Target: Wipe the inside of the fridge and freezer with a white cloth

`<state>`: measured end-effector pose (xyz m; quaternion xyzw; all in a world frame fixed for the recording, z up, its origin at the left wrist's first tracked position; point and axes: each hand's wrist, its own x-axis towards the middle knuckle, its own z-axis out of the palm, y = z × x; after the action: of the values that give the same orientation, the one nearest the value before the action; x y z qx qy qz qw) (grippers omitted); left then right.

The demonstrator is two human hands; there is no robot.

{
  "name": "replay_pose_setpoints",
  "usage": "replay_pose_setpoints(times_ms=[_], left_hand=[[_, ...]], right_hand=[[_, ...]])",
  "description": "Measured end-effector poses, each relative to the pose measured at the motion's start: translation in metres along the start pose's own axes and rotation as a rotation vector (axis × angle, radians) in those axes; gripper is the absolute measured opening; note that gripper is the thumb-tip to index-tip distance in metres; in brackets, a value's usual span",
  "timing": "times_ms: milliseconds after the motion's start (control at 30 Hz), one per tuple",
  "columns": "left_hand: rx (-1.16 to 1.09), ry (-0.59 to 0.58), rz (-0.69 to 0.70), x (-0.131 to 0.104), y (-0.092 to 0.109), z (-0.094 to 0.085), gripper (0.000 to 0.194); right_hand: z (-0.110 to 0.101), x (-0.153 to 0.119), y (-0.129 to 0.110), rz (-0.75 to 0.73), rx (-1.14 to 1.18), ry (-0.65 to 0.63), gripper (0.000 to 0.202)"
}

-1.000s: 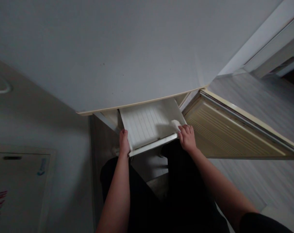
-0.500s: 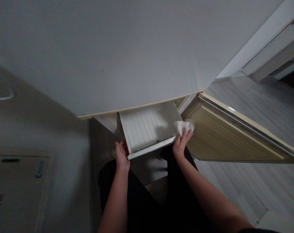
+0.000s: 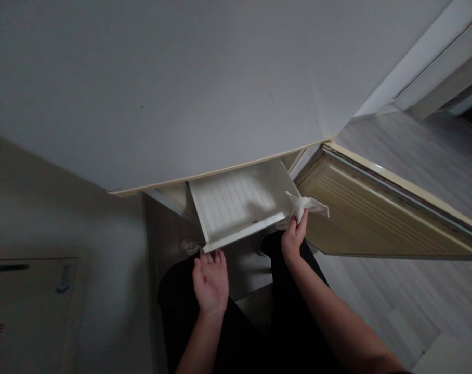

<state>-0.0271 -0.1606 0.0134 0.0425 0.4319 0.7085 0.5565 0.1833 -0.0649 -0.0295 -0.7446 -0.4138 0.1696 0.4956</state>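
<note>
A white ribbed drawer (image 3: 236, 200) is pulled partway out from under the top of a fridge-like cabinet (image 3: 220, 93). My left hand (image 3: 211, 283) is palm up in front of the drawer's left front corner, fingers stretched, their tips at or just under the front edge; whether they touch it I cannot tell. At the right front corner, my right hand (image 3: 294, 239) pinches a crumpled white cloth or tissue (image 3: 304, 205), whose loose ends stick out on both sides. Nothing is visible inside the drawer except a dark shadow.
The cabinet's yellowed door (image 3: 376, 213) stands open at the right, its seal along the upper edge. A wall with a panel (image 3: 29, 311) is close on the left. My legs in black trousers (image 3: 255, 343) are below, above a grey wood-look floor (image 3: 407, 301).
My left hand has left the drawer's left side and turned palm up at its front edge. My right hand has drawn slightly back; the cloth now hangs spread out rather than bunched at the drawer.
</note>
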Motion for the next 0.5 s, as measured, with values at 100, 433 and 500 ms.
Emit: replay_pose_setpoints(times_ms=[100, 433, 500], left_hand=[[0.035, -0.059, 0.082, 0.009, 0.002, 0.01, 0.024], [0.127, -0.131, 0.236, 0.092, -0.005, 0.031, 0.06], [0.296, -0.155, 0.291, 0.115, -0.01, 0.035, 0.079]], right_hand=[[0.017, 0.01, -0.006, -0.058, -0.018, -0.029, 0.071], [0.088, 0.066, -0.043, 0.127, -0.174, -0.257, 0.064], [0.101, 0.076, -0.053, 0.064, -0.226, -0.315, 0.062]])
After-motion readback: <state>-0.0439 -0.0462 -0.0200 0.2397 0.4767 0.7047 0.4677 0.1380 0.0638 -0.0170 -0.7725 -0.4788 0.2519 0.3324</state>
